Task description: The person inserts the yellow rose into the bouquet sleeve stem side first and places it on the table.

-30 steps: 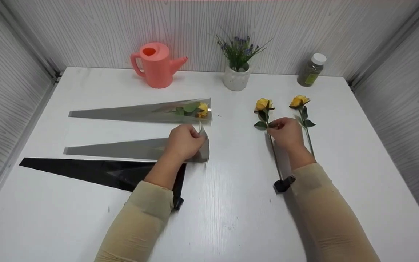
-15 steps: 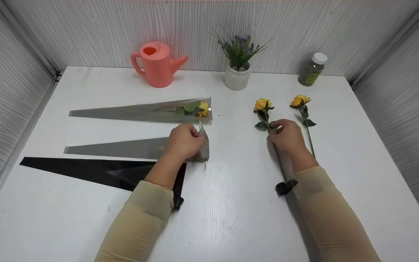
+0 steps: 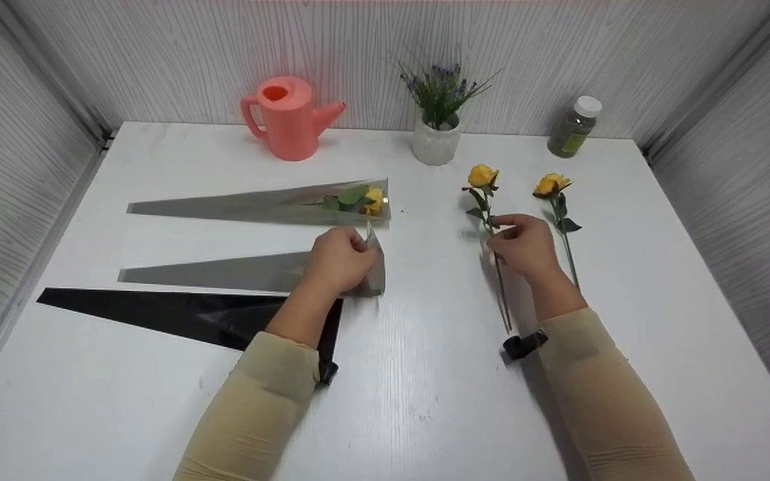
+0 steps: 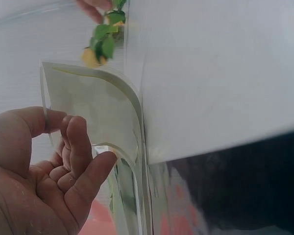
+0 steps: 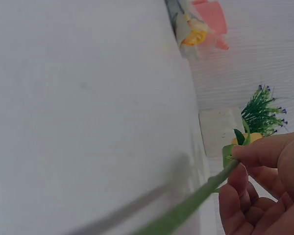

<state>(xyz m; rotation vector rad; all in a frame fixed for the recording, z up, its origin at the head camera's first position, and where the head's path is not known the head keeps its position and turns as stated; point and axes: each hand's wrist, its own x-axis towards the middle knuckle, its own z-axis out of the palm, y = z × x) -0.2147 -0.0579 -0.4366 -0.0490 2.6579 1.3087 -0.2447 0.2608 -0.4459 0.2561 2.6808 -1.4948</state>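
Observation:
My left hand (image 3: 343,260) pinches the open edge of a grey translucent flower sleeve (image 3: 224,270), and the left wrist view shows the mouth of the sleeve (image 4: 88,88) standing open. In my right hand (image 3: 525,247) the stem of a yellow rose (image 3: 483,176) is pinched between thumb and fingers. The right wrist view shows the green stem (image 5: 186,205) running from the fingertips toward the camera. A second yellow rose (image 3: 551,186) lies on the table just right of that hand. Behind the left hand, another sleeve (image 3: 238,206) has a yellow rose (image 3: 372,200) inside it.
A black sleeve (image 3: 158,314) lies partly under the left forearm. Along the back stand a pink watering can (image 3: 290,123), a white pot (image 3: 436,143) with a purple-flowered plant and a white-capped jar (image 3: 572,130). Wood-grain panels (image 3: 358,47) enclose the white table (image 3: 412,401).
The rose in my right hand has risen off the table and shifted slightly away from me, its shadow now apart from it. My left hand and its sleeve have stayed put.

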